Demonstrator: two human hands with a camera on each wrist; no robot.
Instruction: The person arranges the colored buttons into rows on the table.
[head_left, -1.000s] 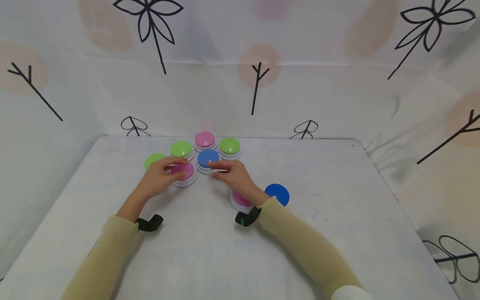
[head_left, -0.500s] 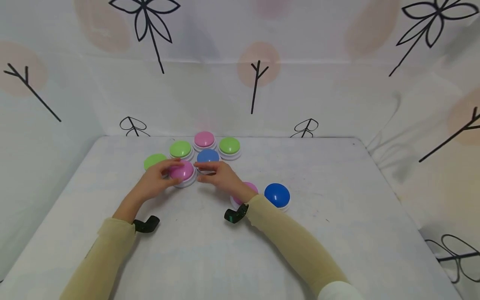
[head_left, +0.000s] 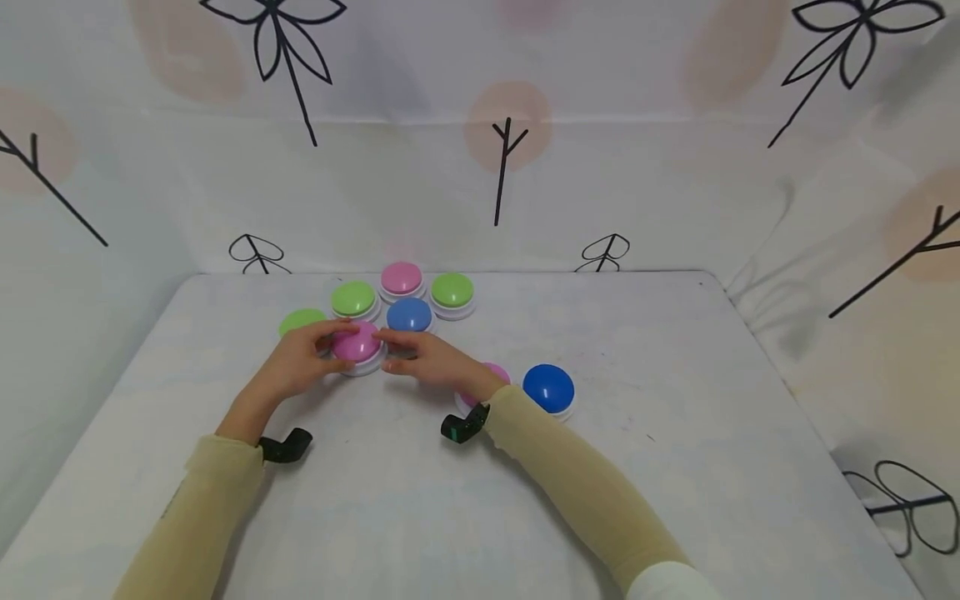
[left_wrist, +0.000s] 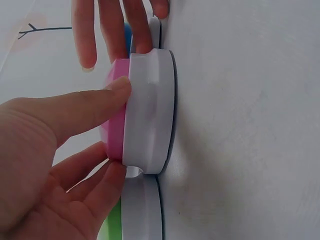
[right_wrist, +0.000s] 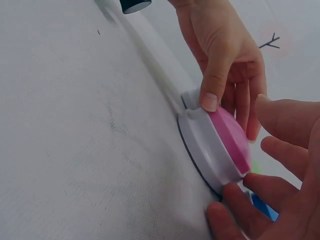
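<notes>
A pink push button [head_left: 357,342] with a white round base sits on the table at the front of a cluster. My left hand [head_left: 296,364] grips its left side, thumb [left_wrist: 119,87] along the near edge and fingers round the far side. Close at the button's right side is my right hand [head_left: 431,360], fingers loosely extended. In the right wrist view its fingertips [right_wrist: 235,195] lie right at the white base. A light blue button [head_left: 409,315] stands just behind, and a green button [head_left: 302,318] is partly hidden by the left hand.
Behind stand a green button [head_left: 353,297], another pink button [head_left: 402,277] and a further green button [head_left: 452,290]. A dark blue button [head_left: 549,387] lies beside the right forearm, which partly covers one more pink button [head_left: 498,372]. Patterned cloth [head_left: 420,192] rises behind the white table [head_left: 375,517].
My right hand has moved left, from over the light blue button to the right side of the front pink button. The left hand stays at that pink button.
</notes>
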